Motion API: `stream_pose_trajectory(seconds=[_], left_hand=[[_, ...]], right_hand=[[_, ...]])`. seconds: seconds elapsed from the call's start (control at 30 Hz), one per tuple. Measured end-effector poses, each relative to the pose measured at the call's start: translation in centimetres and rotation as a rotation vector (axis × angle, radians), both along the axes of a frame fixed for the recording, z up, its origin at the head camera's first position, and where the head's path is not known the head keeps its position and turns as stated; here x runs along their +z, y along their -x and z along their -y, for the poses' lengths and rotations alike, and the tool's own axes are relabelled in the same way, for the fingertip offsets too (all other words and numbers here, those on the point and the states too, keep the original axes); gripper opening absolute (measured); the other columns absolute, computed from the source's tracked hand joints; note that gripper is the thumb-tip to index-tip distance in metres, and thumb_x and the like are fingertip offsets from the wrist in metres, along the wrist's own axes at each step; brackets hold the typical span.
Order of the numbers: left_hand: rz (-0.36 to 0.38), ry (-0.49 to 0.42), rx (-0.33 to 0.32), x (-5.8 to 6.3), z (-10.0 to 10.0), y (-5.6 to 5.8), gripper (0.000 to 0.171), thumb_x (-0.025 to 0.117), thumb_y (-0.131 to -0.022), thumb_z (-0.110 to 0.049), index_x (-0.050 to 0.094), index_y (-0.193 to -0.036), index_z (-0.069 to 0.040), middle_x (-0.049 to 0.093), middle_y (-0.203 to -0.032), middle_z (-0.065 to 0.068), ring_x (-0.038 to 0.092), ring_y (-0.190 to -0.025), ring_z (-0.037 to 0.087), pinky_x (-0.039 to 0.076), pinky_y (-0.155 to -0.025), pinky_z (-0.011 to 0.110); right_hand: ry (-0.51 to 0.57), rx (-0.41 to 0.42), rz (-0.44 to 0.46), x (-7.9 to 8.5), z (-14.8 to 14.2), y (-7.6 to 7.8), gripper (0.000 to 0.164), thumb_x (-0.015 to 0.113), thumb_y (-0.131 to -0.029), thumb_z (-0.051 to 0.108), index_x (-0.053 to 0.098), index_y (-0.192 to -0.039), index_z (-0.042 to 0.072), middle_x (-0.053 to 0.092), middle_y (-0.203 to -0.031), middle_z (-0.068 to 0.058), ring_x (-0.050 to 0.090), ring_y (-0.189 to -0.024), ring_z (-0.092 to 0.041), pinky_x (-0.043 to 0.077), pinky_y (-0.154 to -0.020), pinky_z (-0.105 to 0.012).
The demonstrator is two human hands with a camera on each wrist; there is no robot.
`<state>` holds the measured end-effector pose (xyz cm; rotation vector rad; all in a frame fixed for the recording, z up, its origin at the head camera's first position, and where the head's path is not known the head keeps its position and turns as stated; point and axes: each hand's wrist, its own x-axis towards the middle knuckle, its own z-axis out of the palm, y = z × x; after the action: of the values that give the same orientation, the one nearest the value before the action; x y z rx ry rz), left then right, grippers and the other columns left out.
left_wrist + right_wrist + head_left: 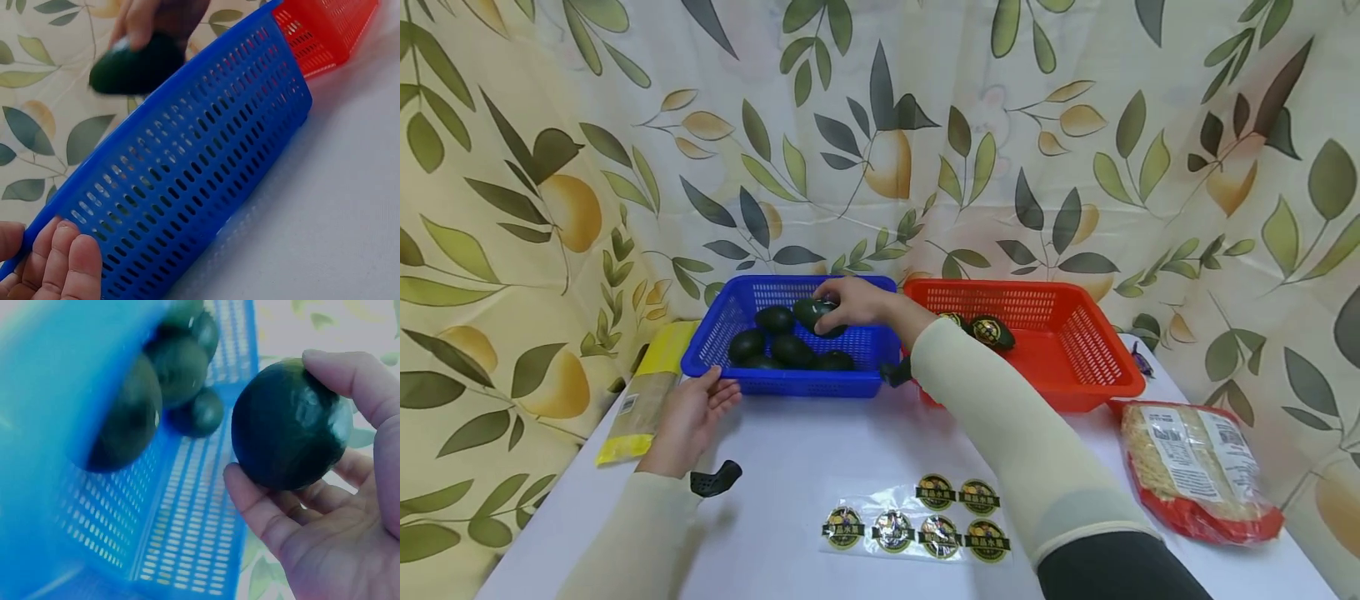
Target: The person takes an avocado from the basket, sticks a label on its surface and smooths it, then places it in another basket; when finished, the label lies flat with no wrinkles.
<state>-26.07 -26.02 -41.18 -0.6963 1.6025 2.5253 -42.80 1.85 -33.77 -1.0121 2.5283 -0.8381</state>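
Note:
My right hand (pixel 853 304) holds a dark green avocado (pixel 290 425) above the blue basket (pixel 782 385), thumb on one side and fingers on the other. In the left wrist view that avocado (pixel 137 65) shows above the basket's rim. Several more avocados (pixel 793 352) lie in the basket's left and middle part. At the basket's front left corner my left hand (pixel 691 417) pinches the rim, its thumb over the edge and its fingers (pixel 81 265) against the outer wall.
To the right stands a red basket (pixel 1075 392) with avocados bearing round stickers (pixel 988 331). A clear sheet of round stickers (pixel 893 531) lies in front. A yellow packet (pixel 643 396) is at the left, a red-edged bag of noodles (pixel 1195 467) at the right. A patterned curtain hangs behind.

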Motion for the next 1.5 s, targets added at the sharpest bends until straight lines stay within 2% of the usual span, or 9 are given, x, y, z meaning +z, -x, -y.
stream_pose_trajectory(seconds=[0.17, 0.27, 0.43, 0.57, 0.77, 0.83, 0.93, 1.13, 1.5], left_hand=[[0.004, -0.043, -0.011, 0.1, 0.6, -0.3, 0.025, 0.05, -0.11, -0.028, 0.048, -0.131, -0.015, 0.067, -0.103, -0.001, 0.067, -0.099, 0.013, 0.059, -0.094, 0.025], [0.009, -0.055, -0.023, 0.0, 0.6, -0.6, 0.027, 0.05, -0.11, -0.029, 0.047, -0.132, -0.015, 0.066, -0.107, 0.0, 0.066, -0.103, 0.014, 0.059, -0.094, 0.026], [0.002, -0.074, -0.049, 0.1, 0.3, -0.6, 0.024, 0.051, -0.109, -0.029, 0.047, -0.129, -0.016, 0.066, -0.106, -0.001, 0.066, -0.104, 0.014, 0.059, -0.094, 0.026], [-0.005, -0.071, -0.048, 0.4, 0.2, -0.7, 0.021, 0.051, -0.109, -0.029, 0.049, -0.126, -0.016, 0.067, -0.101, -0.001, 0.067, -0.1, 0.013, 0.059, -0.091, 0.026], [-0.004, -0.049, -0.049, 0.7, 0.3, -0.9, 0.022, 0.05, -0.11, -0.028, 0.049, -0.127, -0.016, 0.069, -0.099, -0.001, 0.068, -0.098, 0.013, 0.06, -0.09, 0.025], [0.001, -0.043, -0.05, 0.7, 0.2, -0.9, 0.022, 0.051, -0.109, -0.029, 0.049, -0.127, -0.016, 0.069, -0.099, -0.001, 0.068, -0.097, 0.013, 0.06, -0.09, 0.026], [0.009, -0.033, -0.05, 0.7, 0.1, -0.9, 0.024, 0.052, -0.109, -0.029, 0.049, -0.127, -0.015, 0.069, -0.1, -0.001, 0.069, -0.097, 0.013, 0.06, -0.091, 0.026], [0.022, -0.014, -0.048, 0.5, -0.2, -1.0, 0.025, 0.051, -0.109, -0.031, 0.05, -0.129, -0.016, 0.069, -0.106, -0.001, 0.067, -0.101, 0.013, 0.059, -0.092, 0.025], [-0.006, -0.013, -0.045, 0.6, -0.4, -1.3, 0.026, 0.05, -0.109, -0.034, 0.048, -0.129, -0.016, 0.066, -0.111, 0.0, 0.066, -0.104, 0.012, 0.059, -0.094, 0.025]], right_hand=[[0.044, 0.022, 0.003, 0.8, -2.9, -4.7, 0.059, 0.081, -0.087, 0.037, 0.06, -0.141, 0.026, 0.065, -0.127, -0.005, 0.059, -0.114, -0.024, 0.054, -0.094, -0.039], [0.067, 0.014, 0.003, 0.5, -5.2, -8.2, 0.057, 0.082, -0.087, 0.036, 0.061, -0.138, 0.025, 0.065, -0.127, 0.0, 0.058, -0.114, -0.023, 0.054, -0.094, -0.038], [0.079, -0.023, -0.006, -1.3, -9.4, -13.6, 0.055, 0.083, -0.085, 0.038, 0.062, -0.133, 0.021, 0.068, -0.122, 0.002, 0.06, -0.111, -0.021, 0.056, -0.091, -0.036], [0.058, -0.056, -0.014, -3.8, -11.1, -16.2, 0.05, 0.082, -0.086, 0.035, 0.065, -0.131, 0.02, 0.069, -0.119, 0.003, 0.061, -0.108, -0.019, 0.057, -0.087, -0.034], [-0.004, -0.105, -0.147, -8.1, -11.2, -16.8, 0.052, 0.085, -0.083, 0.028, 0.066, -0.128, 0.011, 0.071, -0.114, -0.001, 0.063, -0.101, -0.016, 0.055, -0.09, -0.035], [-0.007, -0.133, -0.166, -9.1, -11.1, -16.7, 0.056, 0.086, -0.082, 0.027, 0.065, -0.13, 0.008, 0.071, -0.117, -0.005, 0.064, -0.104, -0.018, 0.055, -0.094, -0.038], [0.003, -0.181, -0.136, -9.9, -11.1, -16.9, 0.063, 0.087, -0.082, 0.026, 0.062, -0.136, 0.006, 0.069, -0.124, -0.01, 0.064, -0.112, -0.023, 0.054, -0.1, -0.043], [0.005, -0.211, -0.084, -10.4, -11.6, -17.3, 0.071, 0.086, -0.085, 0.028, 0.055, -0.146, 0.008, 0.064, -0.136, -0.012, 0.061, -0.122, -0.029, 0.051, -0.106, -0.049], [0.022, -0.194, -0.131, -9.8, -12.3, -17.7, 0.073, 0.085, -0.086, 0.029, 0.053, -0.148, 0.008, 0.06, -0.144, -0.008, 0.058, -0.13, -0.027, 0.046, -0.113, -0.049]])
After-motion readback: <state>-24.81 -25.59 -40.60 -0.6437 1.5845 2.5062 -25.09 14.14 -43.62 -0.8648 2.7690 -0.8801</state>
